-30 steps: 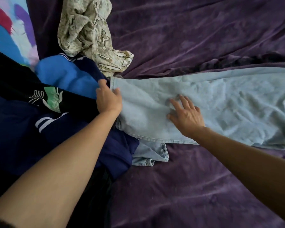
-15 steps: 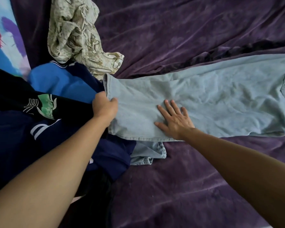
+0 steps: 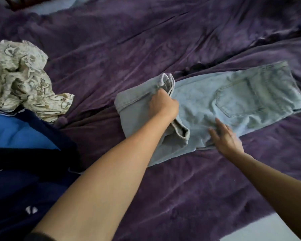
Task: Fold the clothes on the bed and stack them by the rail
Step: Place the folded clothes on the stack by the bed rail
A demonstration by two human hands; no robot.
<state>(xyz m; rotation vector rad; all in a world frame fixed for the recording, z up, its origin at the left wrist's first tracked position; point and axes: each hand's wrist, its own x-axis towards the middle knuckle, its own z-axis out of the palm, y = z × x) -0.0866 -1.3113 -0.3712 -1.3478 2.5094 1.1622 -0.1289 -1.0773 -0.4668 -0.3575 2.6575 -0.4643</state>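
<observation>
While left hand (image 3: 163, 104) grips hems, faded denim jeans (image 3: 233, 101) lie doubled.

A purple plush blanket (image 3: 146, 49) covers nearly the whole frame, its pile creased in long diagonal folds running from the upper centre toward the lower left. A deeper dark fold crosses the right of the frame, from the upper right edge down toward the centre. A pale sheet (image 3: 56, 6) shows past the blanket's edge along the top left of the frame. A light grey floor patch (image 3: 261, 230) appears at the lower right corner. Light is soft and diffuse, brighter on the upper and right areas, dimmer at the left edge. No walls or windows visible.
</observation>
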